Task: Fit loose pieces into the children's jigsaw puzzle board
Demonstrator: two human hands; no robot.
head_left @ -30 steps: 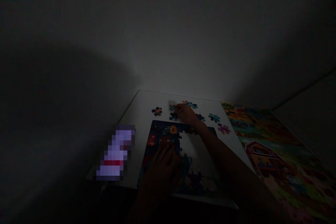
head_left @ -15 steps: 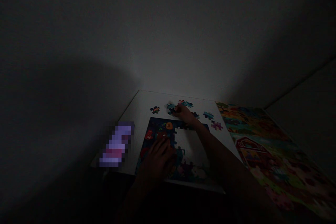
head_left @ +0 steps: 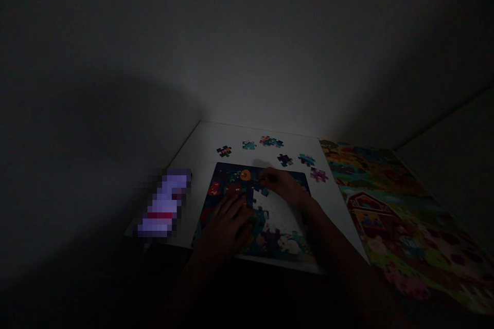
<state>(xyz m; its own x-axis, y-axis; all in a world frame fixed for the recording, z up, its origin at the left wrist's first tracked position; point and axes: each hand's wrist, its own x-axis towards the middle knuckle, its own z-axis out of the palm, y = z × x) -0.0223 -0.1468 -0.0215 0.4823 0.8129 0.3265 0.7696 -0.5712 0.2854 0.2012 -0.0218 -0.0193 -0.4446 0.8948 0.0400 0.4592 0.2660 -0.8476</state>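
Change, right hand: your right hand [head_left: 283, 184] has come back from the loose pieces [head_left: 270, 141] at the far edge of the white board [head_left: 200, 157] and now sits over the upper part of the puzzle tray [head_left: 227, 168].
Change, piece: a small blue piece [head_left: 259, 186] now shows at your right fingertips, over the edge of the bare gap [head_left: 280, 211] in the tray.
Change, left hand: your left hand [head_left: 227, 226] stays flat on the finished left part of the picture.
Right hand, state: fingers drawn together, pinching the blue piece as far as the dim light lets you tell.
Left hand, state: fingers spread, palm pressed down on the tray.
Tray, contents: joined pieces along the left, top and bottom edges; a pale unfilled area in the middle.
Board, contents: the tray; beyond it a row of loose pieces, well apart from both hands.
Right of board: a large colourful farm picture [head_left: 389, 211], lying just beside it.
Left of board: a blurred pale object [head_left: 164, 203].
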